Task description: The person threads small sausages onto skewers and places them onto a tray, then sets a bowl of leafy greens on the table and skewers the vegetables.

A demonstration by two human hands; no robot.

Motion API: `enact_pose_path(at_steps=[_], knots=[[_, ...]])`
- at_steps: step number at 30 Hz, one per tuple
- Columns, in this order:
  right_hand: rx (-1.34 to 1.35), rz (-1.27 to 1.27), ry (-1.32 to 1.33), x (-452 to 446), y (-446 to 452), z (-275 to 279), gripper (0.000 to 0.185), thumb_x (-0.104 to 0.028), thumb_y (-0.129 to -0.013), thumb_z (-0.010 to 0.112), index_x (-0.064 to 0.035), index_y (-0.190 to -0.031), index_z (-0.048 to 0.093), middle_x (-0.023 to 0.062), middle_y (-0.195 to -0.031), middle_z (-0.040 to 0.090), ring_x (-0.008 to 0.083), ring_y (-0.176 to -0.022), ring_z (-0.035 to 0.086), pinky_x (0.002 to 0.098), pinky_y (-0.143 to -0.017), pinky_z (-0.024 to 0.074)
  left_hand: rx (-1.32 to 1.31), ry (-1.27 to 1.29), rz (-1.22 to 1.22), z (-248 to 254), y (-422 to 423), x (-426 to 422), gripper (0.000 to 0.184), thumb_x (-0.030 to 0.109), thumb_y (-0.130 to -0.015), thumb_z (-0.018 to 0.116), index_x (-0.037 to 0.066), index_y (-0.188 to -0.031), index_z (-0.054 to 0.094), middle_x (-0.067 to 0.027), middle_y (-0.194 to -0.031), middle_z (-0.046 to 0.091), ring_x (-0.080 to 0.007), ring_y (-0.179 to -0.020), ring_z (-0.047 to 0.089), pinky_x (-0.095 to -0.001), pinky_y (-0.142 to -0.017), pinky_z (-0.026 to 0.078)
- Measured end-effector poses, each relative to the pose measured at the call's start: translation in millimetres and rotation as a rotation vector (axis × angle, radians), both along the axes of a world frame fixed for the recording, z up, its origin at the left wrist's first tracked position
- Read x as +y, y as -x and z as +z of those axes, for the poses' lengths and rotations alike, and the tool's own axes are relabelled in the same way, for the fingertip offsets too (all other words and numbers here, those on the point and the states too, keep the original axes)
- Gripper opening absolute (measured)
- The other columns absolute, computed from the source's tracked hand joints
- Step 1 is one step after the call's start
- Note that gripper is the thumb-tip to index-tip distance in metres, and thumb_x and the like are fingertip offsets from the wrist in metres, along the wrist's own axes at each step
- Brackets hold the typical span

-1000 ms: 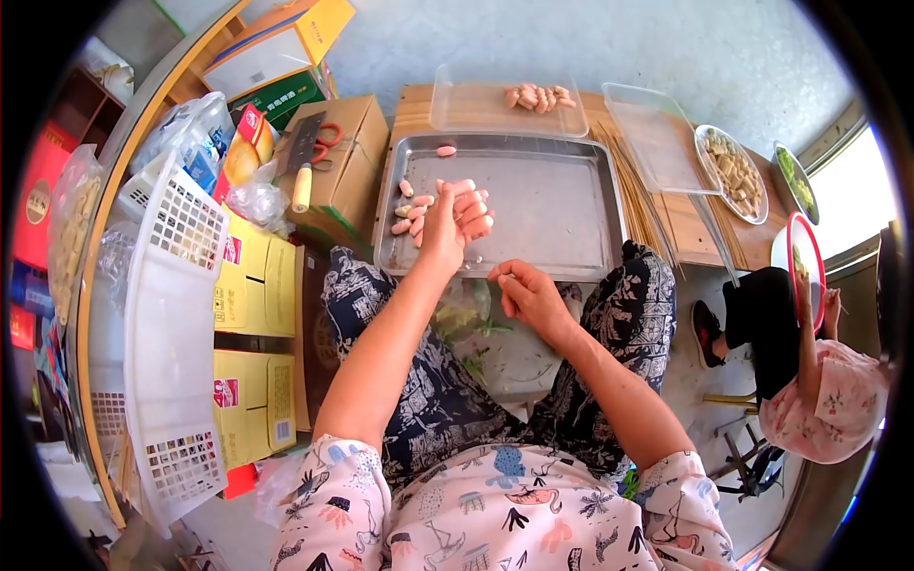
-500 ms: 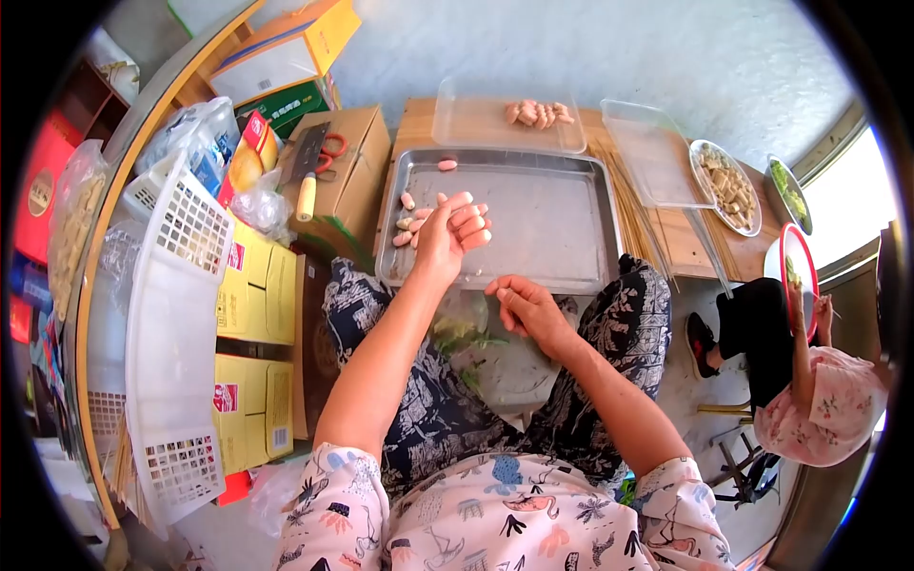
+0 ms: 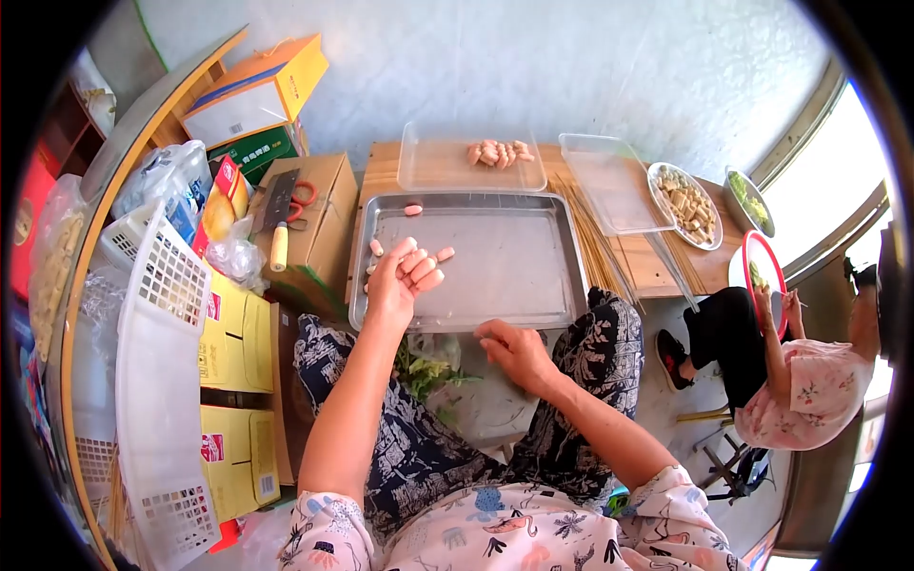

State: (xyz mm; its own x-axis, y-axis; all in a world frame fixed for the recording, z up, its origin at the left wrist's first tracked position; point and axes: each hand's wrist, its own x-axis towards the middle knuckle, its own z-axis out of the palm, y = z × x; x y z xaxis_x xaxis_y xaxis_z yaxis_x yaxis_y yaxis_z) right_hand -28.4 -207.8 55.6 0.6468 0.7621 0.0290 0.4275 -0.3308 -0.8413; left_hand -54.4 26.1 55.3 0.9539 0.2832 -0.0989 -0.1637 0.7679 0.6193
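A metal tray [image 3: 505, 257] lies in front of me with several small pink sausages in its left part. One sausage [image 3: 412, 209] rests near the far edge, and another sausage [image 3: 445, 254] lies just beside my left fingertips. My left hand [image 3: 400, 279] is over the tray's left side, palm turned up, fingers curled in; what they hold, if anything, is hidden. It covers some sausages. My right hand [image 3: 519, 350] sits at the tray's near edge, fingers bent and pressed together, with nothing I can make out in them.
Behind the tray, a clear plastic tray [image 3: 428, 169] holds more meat pieces. Bamboo skewers [image 3: 600, 238] lie right of it, near another clear tray [image 3: 609, 186] and a plate of cut food [image 3: 687, 205]. A cleaver [image 3: 279, 214] and scissors rest on a cardboard box at left. Another person [image 3: 800, 381] sits at right.
My head view has shifted, so the scene sits lower and further left. My left hand has moved a little left over the sausages. The right hand stays at the near edge.
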Motion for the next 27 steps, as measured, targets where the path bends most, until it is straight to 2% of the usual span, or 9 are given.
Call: enact_pose_path(at_steps=[4,6,7,9,10,12,16,21,27], knots=[[0.041,-0.032,0.016,1,-4,16,0.014,-0.010,-0.087,0.054,-0.0044,-0.099,0.060,0.0025,-0.061,0.056,0.0102,-0.057,0.052,0.0265,-0.055,0.0424,0.049,0.008,0.067,18,2,-5,0.021,0.022,-0.093,0.050,0.008,-0.078,0.048,0.0058,-0.066,0.034,-0.0088,-0.057,0.033,-0.0220,-0.059,0.038],[0.033,-0.028,0.032,2,-14,21,0.014,-0.011,-0.086,0.055,-0.0058,-0.098,0.059,0.0080,-0.064,0.060,0.0172,-0.056,0.057,0.0299,-0.056,0.0453,0.143,0.006,0.135,21,3,-6,0.020,0.026,-0.089,0.049,0.011,-0.076,0.048,0.0002,-0.071,0.046,-0.0186,-0.077,0.058,-0.0344,-0.085,0.045],[0.062,-0.021,0.031,2,-20,21,0.014,-0.010,-0.087,0.054,-0.0053,-0.099,0.060,0.0058,-0.064,0.059,0.0141,-0.058,0.055,0.0279,-0.058,0.0446,0.137,0.015,0.137,18,1,-6,0.020,0.026,-0.089,0.049,0.011,-0.076,0.048,0.0002,-0.071,0.046,-0.0186,-0.077,0.058,-0.0344,-0.085,0.045],[0.117,-0.032,0.027,5,-35,19,0.015,-0.009,-0.086,0.053,-0.0045,-0.099,0.060,0.0043,-0.063,0.058,0.0124,-0.059,0.053,0.0269,-0.059,0.0438,0.283,-0.100,0.229,11,-1,-8,0.028,0.034,-0.090,0.049,0.008,-0.101,0.050,-0.0061,-0.100,0.054,-0.0235,-0.098,0.058,-0.0378,-0.086,0.043],[0.178,-0.045,0.013,9,-41,21,0.015,-0.008,-0.086,0.053,-0.0036,-0.099,0.060,0.0028,-0.063,0.057,0.0107,-0.060,0.052,0.0259,-0.059,0.0430,0.281,-0.091,0.231,8,-2,-7,0.028,0.034,-0.090,0.049,0.008,-0.101,0.050,-0.0061,-0.100,0.054,-0.0235,-0.098,0.058,-0.0378,-0.086,0.043],[0.196,-0.078,-0.017,13,-57,25,0.014,-0.007,-0.086,0.053,-0.0022,-0.097,0.060,-0.0002,-0.062,0.055,0.0070,-0.061,0.048,0.0230,-0.057,0.0391,0.358,-0.084,0.264,4,-4,-6,0.039,0.035,-0.093,0.048,0.009,-0.122,0.043,-0.0101,-0.122,0.048,-0.0249,-0.111,0.051,-0.0381,-0.088,0.042],[0.250,-0.173,-0.019,24,-106,25,0.013,-0.008,-0.086,0.054,-0.0038,-0.095,0.062,-0.0022,-0.061,0.057,0.0030,-0.051,0.041,0.0201,-0.046,0.0319,0.308,-0.104,0.230,5,0,-8,0.041,0.036,-0.093,0.049,0.009,-0.123,0.043,-0.0108,-0.122,0.047,-0.0238,-0.108,0.052,-0.0382,-0.088,0.043],[0.228,-0.267,-0.022,39,-190,9,0.012,-0.012,-0.086,0.054,-0.0044,-0.091,0.062,-0.0002,-0.061,0.060,0.0035,-0.043,0.039,0.0208,-0.040,0.0300,0.263,-0.252,0.133,8,3,-14,0.047,0.035,-0.093,0.049,0.006,-0.129,0.039,-0.0111,-0.123,0.049,-0.0236,-0.108,0.052,-0.0373,-0.088,0.043],[0.118,-0.386,0.063,72,-277,-9,0.013,-0.015,-0.079,0.056,-0.0049,-0.084,0.063,0.0021,-0.058,0.061,0.0071,-0.044,0.047,0.0235,-0.043,0.0367,0.259,-0.302,0.059,11,0,-15,0.047,0.033,-0.094,0.048,0.006,-0.130,0.039,-0.0091,-0.125,0.051,-0.0211,-0.105,0.053,-0.0340,-0.086,0.043]])
